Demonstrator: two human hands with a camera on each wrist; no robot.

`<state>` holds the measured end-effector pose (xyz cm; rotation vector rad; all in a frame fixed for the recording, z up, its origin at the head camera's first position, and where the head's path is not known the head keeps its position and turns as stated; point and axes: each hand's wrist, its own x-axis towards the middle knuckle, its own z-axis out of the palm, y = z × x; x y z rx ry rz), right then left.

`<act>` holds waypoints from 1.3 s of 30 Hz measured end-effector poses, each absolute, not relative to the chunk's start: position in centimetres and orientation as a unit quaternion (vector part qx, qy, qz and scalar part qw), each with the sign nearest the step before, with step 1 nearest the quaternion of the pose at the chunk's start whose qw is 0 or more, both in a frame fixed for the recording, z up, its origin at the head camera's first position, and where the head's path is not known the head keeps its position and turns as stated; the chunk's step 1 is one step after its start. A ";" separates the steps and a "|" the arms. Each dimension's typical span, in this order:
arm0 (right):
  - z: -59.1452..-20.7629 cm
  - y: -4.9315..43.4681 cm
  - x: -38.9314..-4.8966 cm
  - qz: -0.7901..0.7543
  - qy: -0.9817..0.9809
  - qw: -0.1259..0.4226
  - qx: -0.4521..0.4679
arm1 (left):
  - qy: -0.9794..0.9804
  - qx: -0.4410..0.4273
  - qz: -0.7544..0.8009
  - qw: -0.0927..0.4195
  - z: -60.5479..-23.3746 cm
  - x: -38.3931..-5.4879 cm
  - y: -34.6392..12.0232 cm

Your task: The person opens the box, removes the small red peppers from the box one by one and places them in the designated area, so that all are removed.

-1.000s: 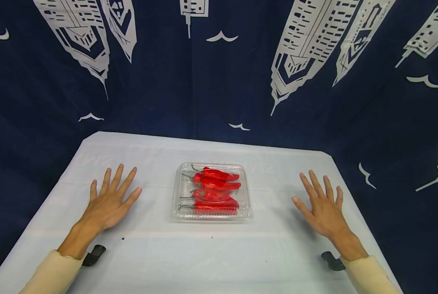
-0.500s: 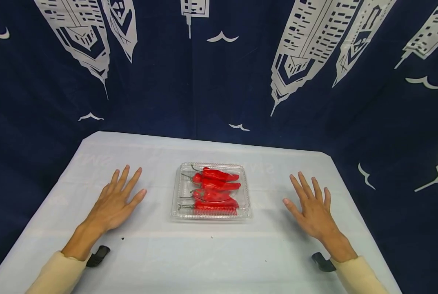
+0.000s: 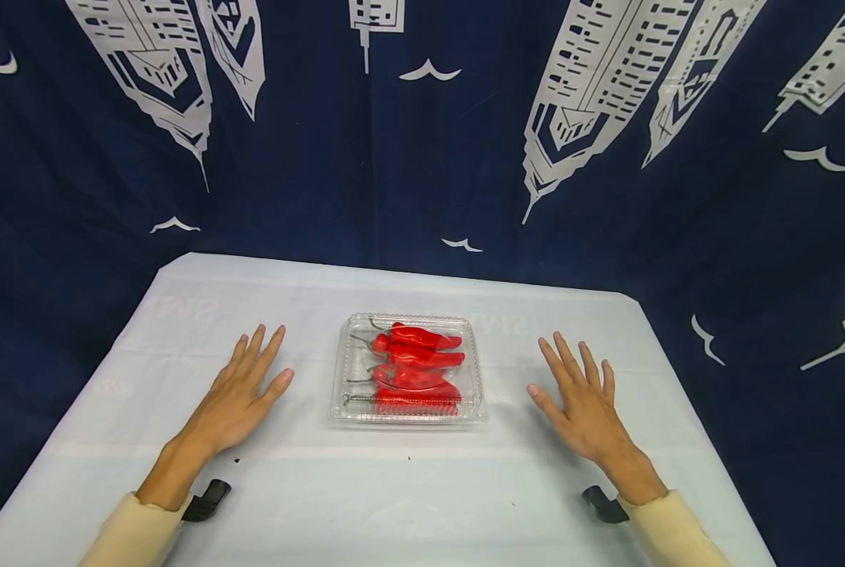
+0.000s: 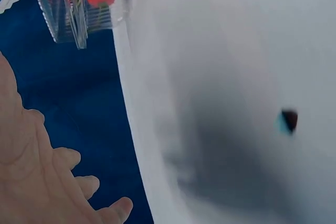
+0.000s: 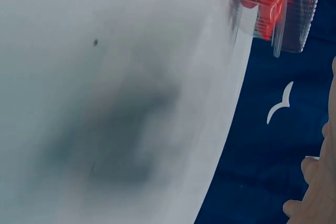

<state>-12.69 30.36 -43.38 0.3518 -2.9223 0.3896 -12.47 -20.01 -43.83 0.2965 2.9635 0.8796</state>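
Note:
A clear plastic clamshell box [image 3: 473,378] with its lid down sits mid-table in the head view. Inside it lie several red chili peppers [image 3: 422,358] with thin stems. To its left my left hand [image 3: 234,405] hovers palm down, fingers straight and spread, holding nothing. On the other side my right hand [image 3: 585,413] hovers likewise, apart from the box. Each wrist view catches the box at its top edge: the box's corner [image 4: 79,22] on the left, its ribbed side [image 5: 278,35] on the right.
A white cloth covers the table [image 3: 408,504], with a few small dark specks on it. Behind hangs a navy curtain [image 3: 422,173] printed with white buildings and birds. A black wrist strap [image 3: 209,501] shows at the left cuff, another black strap [image 3: 604,504] at the right.
Both hands have moved inward toward the box, the left one rightward and the right one leftward. The box and peppers stay where they were.

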 end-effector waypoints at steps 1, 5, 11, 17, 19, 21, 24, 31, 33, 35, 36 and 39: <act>-43.5 30.2 -12.7 0.131 -0.980 0.086 0.119 | 0.952 0.096 0.290 0.019 -43.9 -12.5 -19.8; -43.7 29.6 -12.8 0.132 -0.980 0.083 0.121 | 0.944 0.102 0.314 0.021 -44.4 -12.4 -19.2; -44.0 28.7 -12.9 0.138 -0.979 0.078 0.128 | 0.937 0.108 0.332 0.019 -45.0 -12.4 -18.4; -44.4 27.8 -12.7 0.158 -0.976 0.065 0.133 | 0.931 0.118 0.345 0.018 -45.2 -12.5 -18.0; -44.6 27.6 -12.6 0.171 -0.974 0.061 0.135 | 0.928 0.122 0.351 0.020 -45.2 -12.5 -17.9; -44.7 27.4 -12.6 0.187 -0.971 0.058 0.139 | 0.927 0.126 0.354 0.020 -45.2 -12.6 -17.8; -45.0 27.1 -12.6 0.226 -0.962 0.048 0.144 | 0.926 0.130 0.353 0.018 -45.1 -12.7 -17.5; -45.5 25.8 -12.1 0.389 -0.911 -0.016 0.137 | 0.930 0.149 0.336 0.009 -44.5 -13.0 -17.2; -45.7 25.3 -12.0 0.453 -0.881 -0.044 0.129 | 0.931 0.156 0.331 0.005 -44.2 -13.1 -17.1; -45.9 24.9 -11.8 0.506 -0.852 -0.066 0.114 | 0.932 0.163 0.325 0.002 -43.9 -13.3 -16.9; -45.9 24.7 -11.7 0.529 -0.839 -0.076 0.105 | 0.932 0.167 0.322 0.001 -43.8 -13.4 -16.8; -45.9 24.4 -11.5 0.580 -0.804 -0.098 0.086 | 0.932 0.176 0.316 -0.001 -43.3 -13.6 -16.5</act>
